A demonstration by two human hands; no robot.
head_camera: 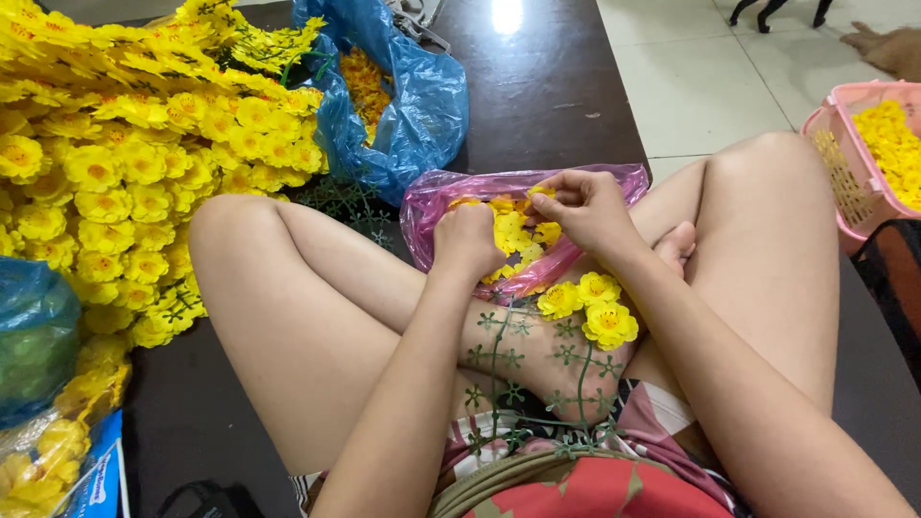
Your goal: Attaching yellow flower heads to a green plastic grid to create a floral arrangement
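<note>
Two bare hands meet over a crumpled pink plastic bag of loose yellow fabric flower heads. The left hand is curled into a loose fist with its knuckles down among the blooms; whatever it grips, if anything, is hidden under the fingers. The right hand is pinched, thumb against fingertips, on a single yellow flower head at the bag's top edge. How deep the bag runs cannot be made out, since the hands and its own folds cover it.

Just below the hands, a green plastic stem with star-shaped sockets lies across the crossed shins (three yellow blooms sit fitted at its upper end); its lower part is lost against patterned cloth.

Left of the hands rises a large heap of finished yellow flower sprays, cut off by the edge. Beyond the left hand a blue plastic bag gapes, its contents half hidden. Far right of the right hand stands a pink plastic basket of yellow blooms, partly out of view.

Everything rests on a dark glossy surface that catches a glare of light; pale floor tiles lie beyond it.
</note>
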